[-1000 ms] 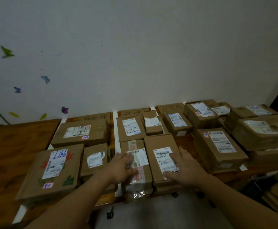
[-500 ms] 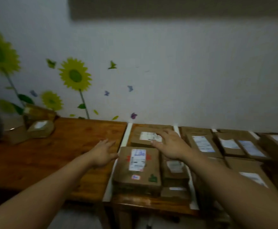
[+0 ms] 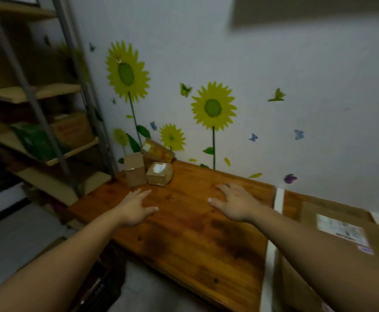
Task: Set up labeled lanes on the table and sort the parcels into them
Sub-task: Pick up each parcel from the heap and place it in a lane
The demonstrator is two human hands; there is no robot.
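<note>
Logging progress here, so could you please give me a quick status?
Left hand and right hand open, empty. Small parcels at far corner of table, untouched. Path clear.

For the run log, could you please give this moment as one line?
left hand: open, empty | right hand: open, empty | small brown cardboard parcels: far corner

wall (image 3: 296,64): sunflower stickers (image 3: 213,109), butterfly stickers (image 3: 299,134) | left: metal shelving rack (image 3: 33,95) holding green packet (image 3: 35,140)
</note>
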